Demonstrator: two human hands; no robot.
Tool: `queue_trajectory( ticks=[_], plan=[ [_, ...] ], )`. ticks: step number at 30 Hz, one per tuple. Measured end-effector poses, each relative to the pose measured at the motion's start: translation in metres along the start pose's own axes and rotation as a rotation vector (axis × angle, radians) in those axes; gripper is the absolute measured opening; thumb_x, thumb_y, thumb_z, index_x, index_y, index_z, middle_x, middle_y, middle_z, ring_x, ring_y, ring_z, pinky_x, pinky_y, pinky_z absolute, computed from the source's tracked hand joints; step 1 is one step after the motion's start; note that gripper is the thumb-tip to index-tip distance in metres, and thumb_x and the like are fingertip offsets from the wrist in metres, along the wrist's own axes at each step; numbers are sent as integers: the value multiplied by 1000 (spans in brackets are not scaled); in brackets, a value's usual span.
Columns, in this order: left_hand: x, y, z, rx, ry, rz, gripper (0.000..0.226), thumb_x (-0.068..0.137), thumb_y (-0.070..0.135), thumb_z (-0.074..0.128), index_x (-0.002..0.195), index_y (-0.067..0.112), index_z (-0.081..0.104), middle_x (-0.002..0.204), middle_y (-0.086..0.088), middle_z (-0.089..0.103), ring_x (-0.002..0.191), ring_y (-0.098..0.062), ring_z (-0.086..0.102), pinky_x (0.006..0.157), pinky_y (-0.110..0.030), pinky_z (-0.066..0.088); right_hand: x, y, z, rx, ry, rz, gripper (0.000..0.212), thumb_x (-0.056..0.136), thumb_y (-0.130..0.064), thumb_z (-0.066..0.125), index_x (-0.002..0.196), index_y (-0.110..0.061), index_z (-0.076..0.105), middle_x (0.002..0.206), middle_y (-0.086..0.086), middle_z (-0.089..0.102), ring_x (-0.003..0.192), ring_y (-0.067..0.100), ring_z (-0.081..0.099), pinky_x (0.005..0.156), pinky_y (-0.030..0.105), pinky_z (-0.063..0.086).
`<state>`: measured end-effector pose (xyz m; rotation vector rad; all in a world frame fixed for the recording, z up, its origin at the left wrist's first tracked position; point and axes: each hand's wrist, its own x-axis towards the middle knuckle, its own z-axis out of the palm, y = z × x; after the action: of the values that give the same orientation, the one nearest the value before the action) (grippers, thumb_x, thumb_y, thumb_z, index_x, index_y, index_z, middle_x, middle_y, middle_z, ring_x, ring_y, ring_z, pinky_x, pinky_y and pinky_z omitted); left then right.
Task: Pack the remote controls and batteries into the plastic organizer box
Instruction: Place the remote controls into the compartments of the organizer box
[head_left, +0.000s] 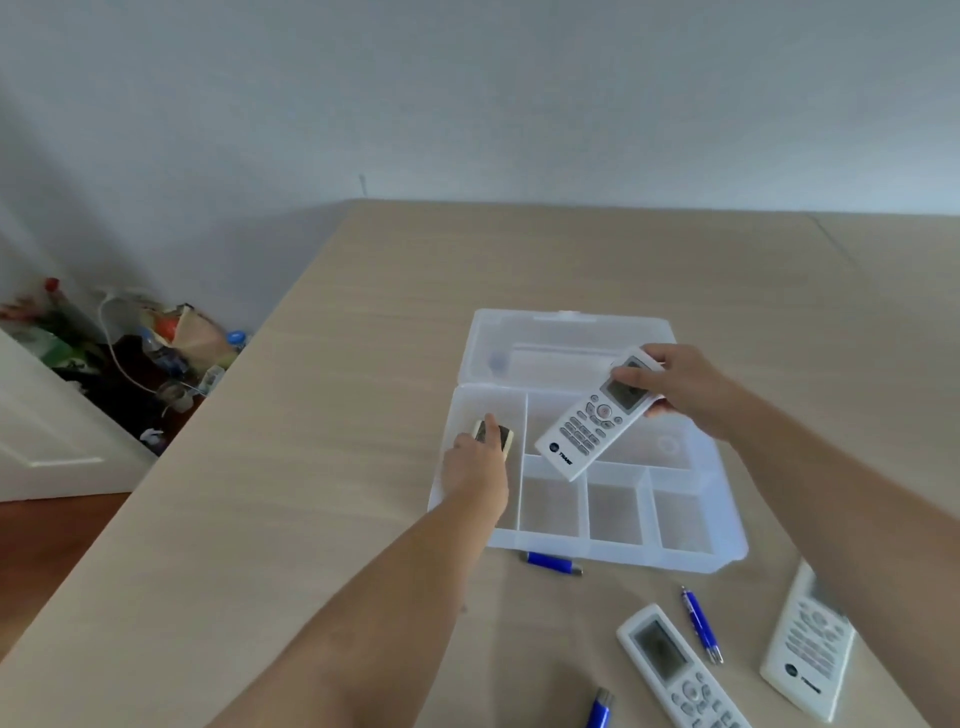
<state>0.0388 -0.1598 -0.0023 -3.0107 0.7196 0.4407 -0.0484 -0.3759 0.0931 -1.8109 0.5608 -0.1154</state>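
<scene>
While left hand (475, 470) seats remote (493, 439), right hand (675, 387) grips another.

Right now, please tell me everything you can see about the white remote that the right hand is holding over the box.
The white remote is a long, slim plastic bar with a small grey screen near its far end, rows of grey buttons below it, and a dark round logo with lettering at its near end. It faces up and lies diagonally above the organizer box. The right hand grips its screen end, thumb on the screen.
</scene>
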Motion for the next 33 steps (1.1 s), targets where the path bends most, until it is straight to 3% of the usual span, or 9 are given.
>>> queue_trajectory(
  ticks=[9, 12, 15, 17, 21, 24, 29, 31, 33],
  plan=[
    [7, 2, 9, 380, 101, 57, 77, 80, 24, 66, 143, 4, 27, 128, -11, 47, 116, -27, 46, 85, -32, 40, 22, 23, 8, 32, -46, 42, 14, 82, -22, 70, 90, -11, 69, 83, 8, 71, 70, 19, 68, 59, 26, 55],
    [3, -8, 6, 345, 79, -42, 107, 74, 44, 70, 152, 16, 1, 149, -17, 20, 133, -34, 30, 101, -43, 33, 20, 25, 9, 49, -36, 62, 15, 83, -23, 69, 92, -11, 68, 85, 8, 69, 72, 20, 67, 59, 26, 53],
    [2, -15, 3, 28, -61, -226, 122, 72, 44, 73, 149, 29, -20, 143, -15, 28, 82, -20, 58, 64, -29, 47, 16, 25, 10, 92, 10, 69, 10, 85, -25, 67, 86, -15, 67, 83, 7, 69, 71, 18, 66, 55, 22, 52],
    [0, -18, 4, -65, -61, -247, 123, 74, 39, 74, 148, 29, -24, 130, -11, 39, 53, -12, 42, 44, -25, 33, 13, 25, 10, 129, 69, 72, 9, 87, -25, 64, 85, -16, 66, 82, 6, 68, 70, 17, 66, 52, 21, 52],
    [-3, -20, 3, -77, -45, -242, 124, 74, 36, 74, 148, 29, -24, 129, -8, 39, 52, -12, 40, 41, -25, 29, 8, 24, 5, 207, 159, 104, 15, 91, -25, 60, 81, -14, 63, 80, 7, 65, 69, 18, 63, 55, 25, 50],
    [-5, -23, -2, -93, -80, -221, 125, 72, 44, 75, 149, 30, -23, 137, -8, 34, 81, -19, 56, 55, -28, 42, 6, 24, 2, 263, 215, 144, 21, 93, -26, 56, 75, -14, 60, 75, 6, 63, 66, 17, 61, 49, 25, 53],
    [-1, -16, -31, -147, 190, 19, 85, 85, 47, 50, 152, 21, 5, 148, -9, 30, 127, -29, 41, 93, -39, 42, 9, 32, 0, 352, 339, 277, 16, 93, -24, 56, 83, -11, 53, 80, 6, 58, 64, 17, 59, 36, 20, 52],
    [-1, -2, -42, -309, 48, 74, 60, 87, 37, 50, 141, 17, 33, 130, -6, 47, 112, -25, 53, 82, -34, 45, 10, 40, 5, 383, 364, 356, 17, 93, -23, 56, 101, -11, 46, 90, 9, 55, 68, 20, 58, 37, 25, 54],
    [-4, 11, -42, -356, -219, 71, 15, 84, 32, 55, 92, 20, 51, 88, 1, 55, 74, -14, 57, 61, -24, 41, 11, 49, 11, 397, 382, 421, 19, 93, -20, 57, 104, -7, 48, 103, 14, 54, 78, 26, 60, 43, 34, 54]
  ],
)
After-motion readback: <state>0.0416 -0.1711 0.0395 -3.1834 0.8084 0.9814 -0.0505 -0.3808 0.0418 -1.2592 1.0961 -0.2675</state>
